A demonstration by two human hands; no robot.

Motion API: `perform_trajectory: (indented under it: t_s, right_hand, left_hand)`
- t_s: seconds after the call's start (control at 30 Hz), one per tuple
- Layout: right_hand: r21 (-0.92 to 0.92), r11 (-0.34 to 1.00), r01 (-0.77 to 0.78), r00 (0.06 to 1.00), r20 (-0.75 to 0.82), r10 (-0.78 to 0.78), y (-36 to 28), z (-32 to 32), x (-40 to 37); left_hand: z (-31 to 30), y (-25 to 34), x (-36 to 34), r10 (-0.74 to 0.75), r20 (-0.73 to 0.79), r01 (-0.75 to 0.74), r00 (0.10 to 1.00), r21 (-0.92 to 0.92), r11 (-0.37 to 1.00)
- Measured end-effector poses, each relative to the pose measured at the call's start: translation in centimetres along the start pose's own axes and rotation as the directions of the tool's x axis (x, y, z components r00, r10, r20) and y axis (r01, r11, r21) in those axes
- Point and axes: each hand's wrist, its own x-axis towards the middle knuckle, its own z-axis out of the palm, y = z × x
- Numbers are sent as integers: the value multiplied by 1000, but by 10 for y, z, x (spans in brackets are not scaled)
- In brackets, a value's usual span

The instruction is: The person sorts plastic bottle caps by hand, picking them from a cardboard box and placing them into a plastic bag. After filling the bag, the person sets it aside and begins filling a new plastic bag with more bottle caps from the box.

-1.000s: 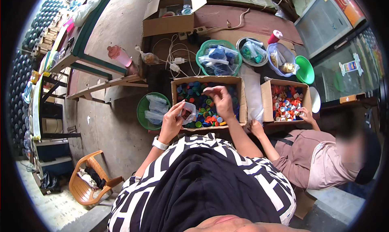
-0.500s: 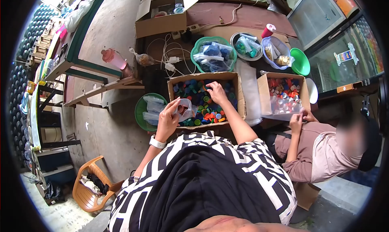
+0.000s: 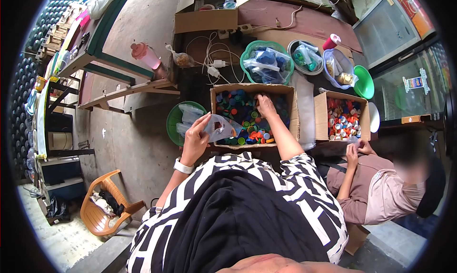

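My left hand (image 3: 196, 137) is closed on the upper left edge of a clear plastic bag (image 3: 228, 128), held over the near left corner of a cardboard box (image 3: 295, 124). A few dark red bottle caps show in or through the bag. Loose bottle caps (image 3: 251, 130) in blue, green, orange and red fill much of the box. Inside it, my right hand (image 3: 266, 107) reaches down among the darker caps near the far side. Its fingers are bent together, and their tips are partly hidden, so what they hold cannot be made out.
Left of the box sits a green basin (image 3: 173, 126) with plastic bags. Beyond it stand a green basin (image 3: 244, 63) of bagged caps, a metal bowl (image 3: 291, 49) and a lilac basket (image 3: 326, 69). At right, a co-worker (image 3: 364, 182) handles clear plastic beside another cap box (image 3: 320, 118).
The view has shifted, moving the scene rightward. My right fingers, spread before, now bend down into the caps. The bag in my left hand hangs flatter and wider.
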Motion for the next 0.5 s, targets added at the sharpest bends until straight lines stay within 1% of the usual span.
perform_trajectory:
  t_s: [0.03,0.07,0.13,0.27,0.33,0.4,0.43,0.47,0.5]
  right_hand:
    - [61,998,-22,999,-29,24,5,-1,-2]
    - [56,998,-26,999,-33,28,8,-2,-5]
    - [44,992,-120,991,56,118,11,-9,-17]
    - [66,986,-150,988,-15,152,3,-16,-29]
    - [49,984,-173,984,-39,175,4,-16,-32]
    - [273,946,-177,961,-161,226,1,-22,-33]
    - [368,893,-260,919,-189,345,-3,-27,-36]
    - [487,834,-259,874,-250,417,-8,-31,-40]
    - [504,822,-267,854,-272,444,-10,-33,-43]
  left_hand:
    - [0,-2,1,4,4,-3,1000,-4,1000]
    - [1,-4,3,27,13,-27,1000,4,1000]
    - [3,-8,7,58,30,-59,998,4,998]
    - [10,-15,18,134,94,-138,986,32,990]
    - [11,-11,23,167,117,-173,979,47,984]
    - [12,-3,26,148,169,-154,974,20,988]
    - [13,-3,27,155,176,-160,972,19,987]
    - [14,-2,28,139,192,-143,971,6,990]
    - [15,-2,30,124,208,-125,970,-7,992]
